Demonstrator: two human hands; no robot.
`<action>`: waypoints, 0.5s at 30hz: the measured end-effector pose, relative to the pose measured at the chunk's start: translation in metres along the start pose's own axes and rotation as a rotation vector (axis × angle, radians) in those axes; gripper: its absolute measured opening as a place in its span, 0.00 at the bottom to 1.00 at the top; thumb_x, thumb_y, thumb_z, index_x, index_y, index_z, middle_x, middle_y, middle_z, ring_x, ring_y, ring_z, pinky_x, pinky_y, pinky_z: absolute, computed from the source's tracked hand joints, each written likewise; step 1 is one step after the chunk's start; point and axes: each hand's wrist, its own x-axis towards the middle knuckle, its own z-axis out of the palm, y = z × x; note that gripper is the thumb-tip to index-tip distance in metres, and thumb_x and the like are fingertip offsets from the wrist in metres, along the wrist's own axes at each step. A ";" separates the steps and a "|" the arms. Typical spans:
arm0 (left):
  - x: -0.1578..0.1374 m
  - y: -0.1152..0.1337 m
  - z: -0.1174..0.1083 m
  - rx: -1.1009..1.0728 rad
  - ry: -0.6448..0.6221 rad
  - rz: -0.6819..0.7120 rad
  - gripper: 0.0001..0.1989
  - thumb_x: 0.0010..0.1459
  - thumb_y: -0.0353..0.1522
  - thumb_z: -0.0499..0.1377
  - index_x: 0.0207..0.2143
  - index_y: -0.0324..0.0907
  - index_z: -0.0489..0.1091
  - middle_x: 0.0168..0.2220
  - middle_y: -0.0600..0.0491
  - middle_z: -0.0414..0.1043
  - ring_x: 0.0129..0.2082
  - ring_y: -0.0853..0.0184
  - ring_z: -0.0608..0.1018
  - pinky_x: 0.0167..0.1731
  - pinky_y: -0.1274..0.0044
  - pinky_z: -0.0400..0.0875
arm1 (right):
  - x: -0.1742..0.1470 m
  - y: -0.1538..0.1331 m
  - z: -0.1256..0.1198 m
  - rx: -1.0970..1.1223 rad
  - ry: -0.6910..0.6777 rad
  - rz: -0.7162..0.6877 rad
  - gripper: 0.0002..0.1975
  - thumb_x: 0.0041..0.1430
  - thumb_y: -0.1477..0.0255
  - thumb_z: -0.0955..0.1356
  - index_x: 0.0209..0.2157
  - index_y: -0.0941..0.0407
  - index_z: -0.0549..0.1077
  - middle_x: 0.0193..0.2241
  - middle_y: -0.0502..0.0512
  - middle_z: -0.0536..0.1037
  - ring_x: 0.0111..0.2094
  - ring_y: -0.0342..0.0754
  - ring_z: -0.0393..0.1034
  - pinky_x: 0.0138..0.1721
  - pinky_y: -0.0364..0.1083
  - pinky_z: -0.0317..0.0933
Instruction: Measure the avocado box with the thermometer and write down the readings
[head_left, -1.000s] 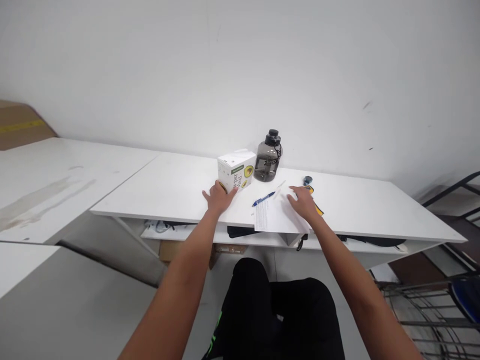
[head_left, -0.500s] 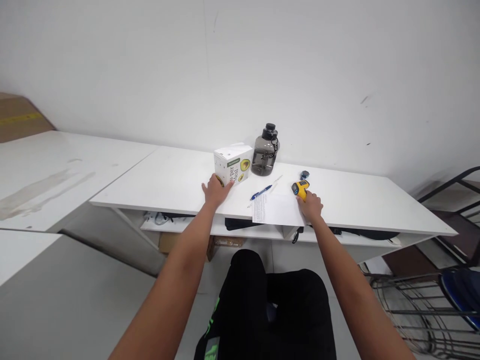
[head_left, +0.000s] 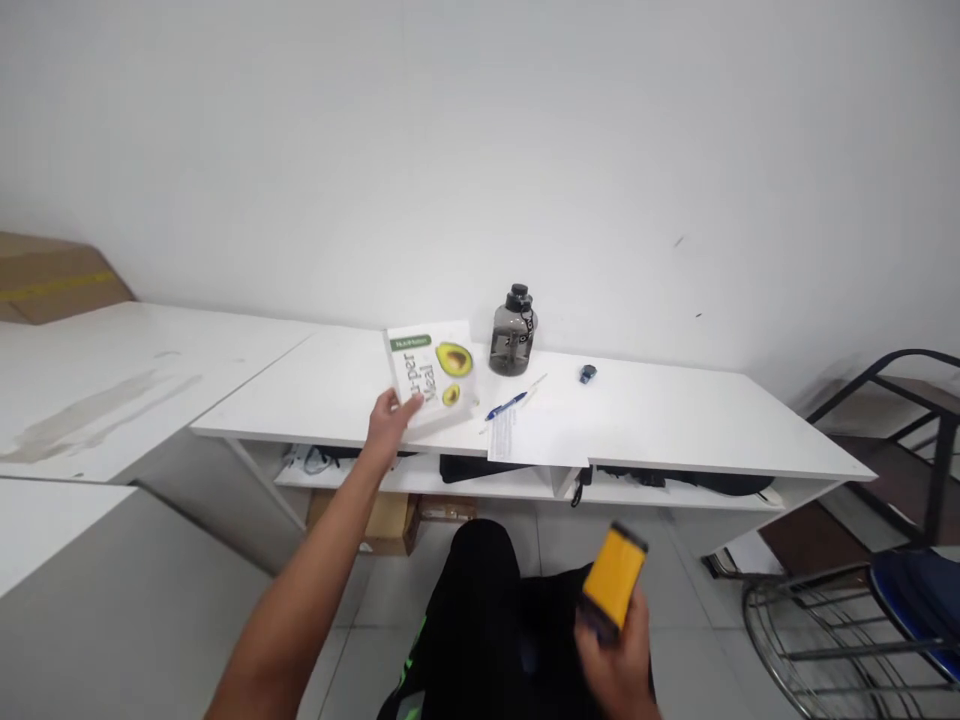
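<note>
My left hand [head_left: 391,425] grips the lower left edge of a white box [head_left: 425,383] printed with avocados, its front turned toward me above the desk. Low in front of the desk, over my lap, my right hand [head_left: 624,655] is closed round a yellow and black infrared thermometer [head_left: 613,580], slightly blurred. A dark translucent water bottle [head_left: 513,335] stands upright against the wall, right of the box. On the desk lie a blue pen [head_left: 506,406], a printed sheet of paper [head_left: 540,440] reaching the front edge, and a small dark blue watch-like item [head_left: 587,373].
The white desk [head_left: 697,420] runs along the wall, with a lower shelf [head_left: 510,484] holding dark items. Cardboard boxes [head_left: 396,525] sit beneath it. Another carton [head_left: 60,280] rests far left. At right are a metal-framed chair [head_left: 911,600] and a dark rack [head_left: 934,430].
My right hand has lifted the infrared thermometer off the desk and drawn it back toward my lap. The left hand has raised and tilted the box, moving it left and nearer.
</note>
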 end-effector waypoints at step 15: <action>-0.183 -0.027 -0.011 -0.071 -0.227 -0.174 0.39 0.39 0.38 0.73 0.54 0.45 0.65 0.54 0.45 0.73 0.52 0.53 0.77 0.48 0.65 0.76 | 0.045 -0.098 -0.025 0.160 -0.451 0.094 0.05 0.53 0.66 0.70 0.29 0.53 0.74 0.23 0.49 0.75 0.23 0.47 0.69 0.25 0.44 0.67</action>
